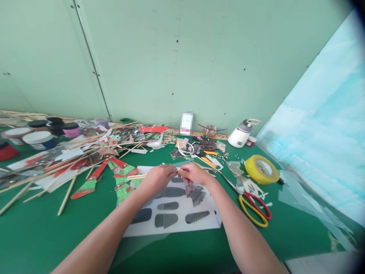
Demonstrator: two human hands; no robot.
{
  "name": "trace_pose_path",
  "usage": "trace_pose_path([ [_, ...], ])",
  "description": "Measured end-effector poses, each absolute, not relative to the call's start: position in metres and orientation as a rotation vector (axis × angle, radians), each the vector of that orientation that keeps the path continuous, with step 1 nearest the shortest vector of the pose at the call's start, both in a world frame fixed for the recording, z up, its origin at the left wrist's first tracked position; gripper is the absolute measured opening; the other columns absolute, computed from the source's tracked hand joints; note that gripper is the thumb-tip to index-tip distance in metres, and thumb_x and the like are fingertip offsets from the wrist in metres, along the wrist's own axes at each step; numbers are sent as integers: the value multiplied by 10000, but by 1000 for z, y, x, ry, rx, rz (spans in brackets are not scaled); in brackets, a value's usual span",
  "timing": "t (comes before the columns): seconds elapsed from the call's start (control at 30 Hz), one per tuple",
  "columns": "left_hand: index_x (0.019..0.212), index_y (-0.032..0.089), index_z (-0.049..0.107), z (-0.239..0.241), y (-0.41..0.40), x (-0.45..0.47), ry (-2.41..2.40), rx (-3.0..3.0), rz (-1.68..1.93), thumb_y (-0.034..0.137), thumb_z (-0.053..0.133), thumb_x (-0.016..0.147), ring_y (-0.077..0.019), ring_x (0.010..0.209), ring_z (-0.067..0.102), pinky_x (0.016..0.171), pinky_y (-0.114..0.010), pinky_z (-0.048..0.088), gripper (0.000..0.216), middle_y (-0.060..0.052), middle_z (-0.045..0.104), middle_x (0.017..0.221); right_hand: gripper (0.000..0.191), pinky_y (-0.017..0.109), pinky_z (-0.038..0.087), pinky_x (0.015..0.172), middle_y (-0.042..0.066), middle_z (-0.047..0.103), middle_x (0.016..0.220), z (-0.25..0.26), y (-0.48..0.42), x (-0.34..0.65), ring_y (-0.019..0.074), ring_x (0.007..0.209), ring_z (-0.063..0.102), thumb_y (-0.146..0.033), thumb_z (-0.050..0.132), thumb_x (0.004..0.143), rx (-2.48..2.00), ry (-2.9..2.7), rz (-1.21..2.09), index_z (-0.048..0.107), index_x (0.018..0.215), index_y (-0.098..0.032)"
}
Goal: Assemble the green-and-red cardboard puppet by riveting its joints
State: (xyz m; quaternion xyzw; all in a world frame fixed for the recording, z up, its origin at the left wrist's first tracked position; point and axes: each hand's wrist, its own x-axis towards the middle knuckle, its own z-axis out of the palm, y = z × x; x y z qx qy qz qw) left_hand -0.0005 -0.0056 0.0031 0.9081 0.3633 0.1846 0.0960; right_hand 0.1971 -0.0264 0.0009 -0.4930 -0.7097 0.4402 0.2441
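Over the far half of a white printed sheet (182, 224), my left hand (159, 180) and my right hand (195, 174) meet with their fingertips pinched together. Whatever they hold between them is too small to make out. Dark grey shapes with rounded ends are printed on the sheet. A jagged grey translucent piece (195, 195) is just below my right hand. Thin wooden sticks (135, 176) lie beside my left hand, by a green and red painted piece (122, 188).
Red-and-yellow-handled scissors (253, 207) and a yellow tape roll (261, 169) lie at right. A white bottle (240, 134) stands behind them. Paint jars (40, 140) and many wooden sticks (68, 194) crowd the left. Orange-handled pliers (209, 162) lie ahead, before a green wall (142, 68).
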Motion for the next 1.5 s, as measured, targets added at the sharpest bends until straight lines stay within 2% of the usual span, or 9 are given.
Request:
trace_pose_path([
  [0.13,929,206,695,0,-1,-4,1073,2655,618,314,421,937,-165,785,622,698,-237,416,294,-49,672,821,252,214,391,481,-15,559,577,-2,-27,192,99,489,502,-310,471,880,-1312,-1937,1129,528,677,-171],
  [0.33,939,195,720,4,4,-5,1069,2670,751,319,465,921,-158,752,612,682,-241,429,284,-53,649,796,350,223,368,535,-19,530,543,-1,-29,190,100,503,472,-348,474,895,-1322,-1968,843,528,598,-171],
  [0.53,927,202,718,3,11,-1,942,2713,1007,302,465,922,-195,937,589,836,-312,454,272,-86,672,956,303,218,366,601,4,587,645,-12,-20,195,123,610,487,-338,459,910,-1369,-2017,563,645,750,-161],
  [0.67,925,181,706,9,7,3,1006,2796,1096,257,421,936,-199,901,541,830,-332,443,294,-97,633,918,289,256,368,744,45,622,763,-23,-14,197,166,754,506,-241,421,917,-1467,-2015,334,657,763,-175],
  [0.73,922,176,695,12,2,7,1063,2823,1044,222,397,936,-189,851,527,791,-319,440,302,-83,597,859,287,289,352,816,70,627,817,-26,-12,198,193,828,497,-192,402,913,-1516,-2017,233,661,792,-175],
  [0.87,796,159,667,5,-7,18,922,2984,647,167,378,921,-168,770,513,696,-274,414,315,-56,538,783,292,339,294,909,83,626,797,-29,-11,204,214,872,478,-145,401,904,-1535,-2093,105,664,779,-169],
  [1.03,738,163,656,-17,-6,25,888,3035,514,205,419,916,-186,791,498,669,-273,392,299,-59,532,774,303,338,293,892,82,644,811,-35,-1,208,210,869,486,-164,412,917,-1535,-2136,42,688,792,-165],
  [1.3,896,172,701,-24,6,17,960,3019,688,186,406,924,-209,836,443,794,-335,407,296,-101,536,908,323,362,352,926,133,644,1030,-39,6,209,257,999,478,-124,473,858,-1551,-1986,40,666,1115,-149],
  [1.5,939,199,706,-21,5,17,943,2978,748,229,430,926,-206,842,439,786,-343,409,278,-98,549,958,316,354,429,867,128,660,1007,-33,3,228,251,964,555,-166,419,862,-1634,-1690,64,668,1055,-145],
])
